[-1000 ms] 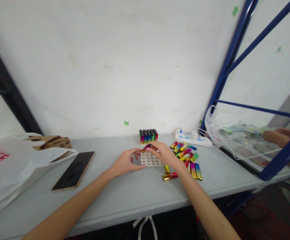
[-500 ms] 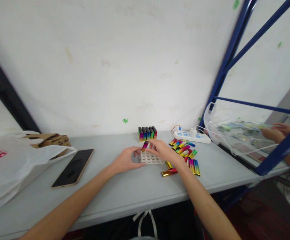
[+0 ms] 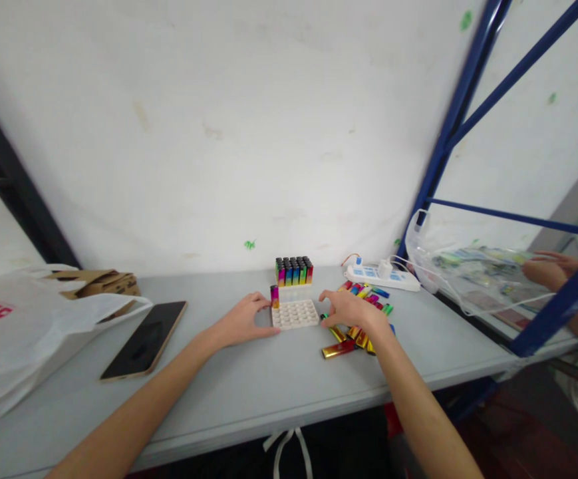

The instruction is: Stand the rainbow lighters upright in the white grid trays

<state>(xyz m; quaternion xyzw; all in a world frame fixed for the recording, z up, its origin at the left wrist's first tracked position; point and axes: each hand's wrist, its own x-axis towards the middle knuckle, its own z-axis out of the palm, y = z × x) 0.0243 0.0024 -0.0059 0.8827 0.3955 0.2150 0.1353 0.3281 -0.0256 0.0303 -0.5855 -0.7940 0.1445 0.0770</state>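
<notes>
A white tray with rows of holes lies on the table. One shiny rainbow-coloured stick with a dark top, like a lighter, stands upright in its back left corner. My left hand braces the tray's left end, thumb at the front corner and fingers by the back corner near the standing lighter. To the right of the tray, my right hand hovers at a loose pile of the same lighters, thumb and index apart with nothing seen between them. Its palm hides part of the pile.
Behind the tray stands a filled block of lighters. A white power strip lies at the back right. On the left are a phone and a white plastic bag. A blue rack post rises at right; another person's hands are beyond it.
My right hand has let go of a lighter, now upright in the tray's back left corner, and has moved right to the pile. My left hand and the tray have shifted slightly left.
</notes>
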